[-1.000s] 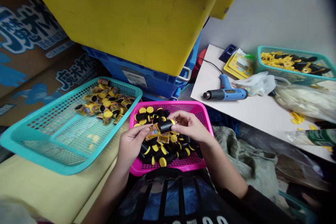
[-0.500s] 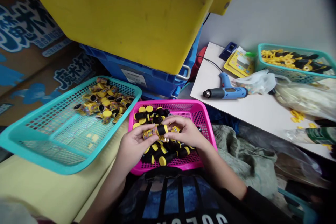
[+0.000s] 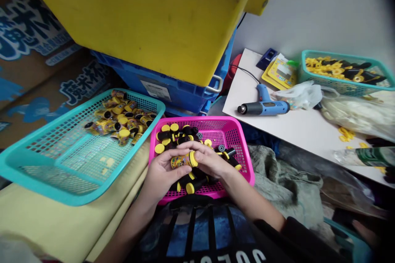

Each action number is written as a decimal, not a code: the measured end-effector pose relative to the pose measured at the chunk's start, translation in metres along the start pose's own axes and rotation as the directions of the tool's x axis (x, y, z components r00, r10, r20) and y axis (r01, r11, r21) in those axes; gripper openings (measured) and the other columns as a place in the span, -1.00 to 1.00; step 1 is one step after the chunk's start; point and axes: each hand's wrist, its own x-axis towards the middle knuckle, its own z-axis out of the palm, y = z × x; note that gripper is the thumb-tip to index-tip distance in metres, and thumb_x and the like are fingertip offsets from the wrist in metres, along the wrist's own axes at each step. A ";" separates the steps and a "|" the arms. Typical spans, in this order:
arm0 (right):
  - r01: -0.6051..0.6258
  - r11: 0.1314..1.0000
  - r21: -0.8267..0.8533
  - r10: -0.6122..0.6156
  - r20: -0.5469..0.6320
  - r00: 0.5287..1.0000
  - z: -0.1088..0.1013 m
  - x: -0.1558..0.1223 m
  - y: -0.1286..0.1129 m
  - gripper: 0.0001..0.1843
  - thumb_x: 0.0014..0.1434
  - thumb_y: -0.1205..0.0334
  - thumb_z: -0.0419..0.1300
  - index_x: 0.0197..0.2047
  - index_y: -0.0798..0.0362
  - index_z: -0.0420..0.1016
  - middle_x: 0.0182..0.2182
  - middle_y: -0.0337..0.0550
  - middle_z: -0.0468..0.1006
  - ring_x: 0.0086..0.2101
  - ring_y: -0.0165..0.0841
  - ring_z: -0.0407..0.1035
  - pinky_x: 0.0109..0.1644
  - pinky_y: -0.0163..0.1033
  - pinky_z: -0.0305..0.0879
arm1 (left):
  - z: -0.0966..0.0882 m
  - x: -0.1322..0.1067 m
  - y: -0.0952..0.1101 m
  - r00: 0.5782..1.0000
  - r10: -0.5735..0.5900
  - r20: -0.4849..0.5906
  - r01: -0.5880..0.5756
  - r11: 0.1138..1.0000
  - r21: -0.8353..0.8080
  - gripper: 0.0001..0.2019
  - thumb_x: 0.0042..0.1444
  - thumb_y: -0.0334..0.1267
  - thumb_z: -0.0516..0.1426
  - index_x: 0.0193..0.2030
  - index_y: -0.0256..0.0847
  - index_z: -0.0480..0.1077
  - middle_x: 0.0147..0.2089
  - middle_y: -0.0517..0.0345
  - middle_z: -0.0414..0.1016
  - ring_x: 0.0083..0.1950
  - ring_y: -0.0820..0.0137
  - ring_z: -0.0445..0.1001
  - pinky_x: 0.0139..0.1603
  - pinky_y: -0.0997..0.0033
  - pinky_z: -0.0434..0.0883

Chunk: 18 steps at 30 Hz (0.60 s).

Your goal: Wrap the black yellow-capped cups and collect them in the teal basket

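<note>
Over the pink basket (image 3: 250, 168), both of my hands hold one small tube (image 3: 181, 160) with a colourful yellow printed sleeve and a yellow cap. It lies on its side, cap pointing right. My left hand (image 3: 163, 172) grips the sleeved body between thumb and fingers. At the cap end, the thumb and fingers of my right hand (image 3: 210, 158) are closed on the tube. Beneath my hands lie several bare black tubes with yellow caps (image 3: 190, 188). To the left, a teal basket (image 3: 70, 199) contains a heap of tubes in printed sleeves (image 3: 123, 121).
A blue heat gun (image 3: 265, 107) lies on the white table (image 3: 296, 129) at right, near a teal basket of yellow and black parts (image 3: 345, 86) and plastic bags. Ahead rises a yellow bin (image 3: 148, 20) on a blue crate (image 3: 185, 100). Printed cardboard boxes (image 3: 37, 74) stand left.
The black band that showed between sleeve and cap is now covered by the sleeve. My right hand has moved left, closer to my left hand. A yellow printed piece near its fingers no longer shows.
</note>
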 end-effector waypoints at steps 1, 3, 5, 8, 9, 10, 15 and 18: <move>-0.001 1.000 0.005 0.001 -0.001 1.000 0.001 0.001 0.002 -0.18 0.05 -0.30 0.21 0.16 0.16 0.27 0.08 0.02 0.28 0.00 -0.48 0.30 0.03 -0.46 0.31 | 0.000 0.000 0.001 1.000 -0.003 -0.008 0.003 1.000 0.009 -0.68 -0.28 -0.29 0.38 -0.28 -0.19 0.54 -0.22 0.08 0.64 -0.17 0.23 0.61 -0.12 0.26 0.57; 0.028 0.999 -0.020 -0.028 -0.028 0.999 0.001 0.002 0.007 -0.21 0.05 -0.29 0.22 0.12 0.17 0.31 0.07 0.00 0.30 0.01 -0.48 0.30 0.08 -0.46 0.29 | 0.000 -0.001 0.001 1.000 0.006 -0.020 -0.005 1.000 0.018 -0.69 -0.29 -0.30 0.38 -0.30 -0.19 0.54 -0.22 0.08 0.64 -0.14 0.22 0.61 -0.11 0.27 0.57; 0.045 0.998 -0.054 -0.048 -0.051 0.998 -0.002 0.003 0.013 -0.24 0.06 -0.28 0.22 0.09 0.17 0.34 0.04 -0.03 0.32 0.01 -0.48 0.31 0.10 -0.45 0.27 | 0.000 -0.001 -0.001 0.999 0.020 -0.032 -0.020 1.000 0.015 -0.70 -0.29 -0.32 0.38 -0.31 -0.19 0.54 -0.21 0.09 0.65 -0.13 0.23 0.61 -0.11 0.29 0.57; 0.043 0.996 -0.079 -0.049 -0.070 0.996 -0.006 0.003 0.019 -0.27 0.04 -0.29 0.22 0.03 0.18 0.36 0.00 -0.05 0.35 -0.04 -0.51 0.32 0.05 -0.47 0.28 | 0.002 -0.003 -0.006 0.999 0.029 -0.035 -0.028 0.999 0.023 -0.72 -0.26 -0.34 0.36 -0.30 -0.18 0.54 -0.24 0.11 0.65 -0.18 0.26 0.62 -0.14 0.33 0.57; 0.038 0.995 -0.087 -0.044 -0.065 0.997 -0.007 0.002 0.018 -0.27 0.04 -0.28 0.22 0.02 0.18 0.36 -0.02 -0.06 0.36 -0.08 -0.54 0.32 0.01 -0.49 0.28 | 0.002 -0.003 -0.007 0.999 0.035 -0.027 -0.034 0.999 0.031 -0.73 -0.24 -0.34 0.36 -0.30 -0.18 0.54 -0.24 0.12 0.65 -0.20 0.27 0.62 -0.15 0.33 0.57; 0.030 0.994 -0.105 -0.035 -0.049 0.998 -0.009 0.002 0.016 -0.28 0.04 -0.28 0.23 0.01 0.19 0.36 -0.05 -0.07 0.37 -0.12 -0.56 0.32 -0.03 -0.51 0.29 | 0.003 -0.004 -0.007 0.999 0.048 -0.012 -0.047 0.998 0.046 -0.74 -0.22 -0.34 0.35 -0.29 -0.18 0.54 -0.25 0.12 0.65 -0.21 0.27 0.62 -0.17 0.34 0.57; 0.055 0.958 -0.283 -0.097 -0.137 0.986 -0.020 0.007 -0.011 -0.25 0.10 -0.31 0.14 0.09 0.16 0.31 -0.09 -0.09 0.38 -0.19 -0.58 0.31 -0.15 -0.51 0.27 | -0.015 0.001 0.016 0.948 0.298 -0.109 -0.245 0.907 0.342 -0.74 -0.08 -0.23 0.32 -0.18 -0.11 0.55 -0.19 0.14 0.63 -0.16 0.26 0.60 -0.08 0.27 0.56; -0.039 0.847 -0.529 -0.208 -0.399 0.893 -0.030 0.013 -0.018 -0.36 0.25 -0.27 -0.04 -0.06 0.19 0.40 -0.16 -0.08 0.40 -0.21 -0.57 0.28 -0.09 -0.44 0.24 | -0.042 0.011 0.035 0.728 0.589 -0.350 -0.257 0.708 0.657 -0.58 0.03 -0.17 0.29 0.06 -0.08 0.46 0.10 0.11 0.52 0.17 0.18 0.44 0.26 0.11 0.33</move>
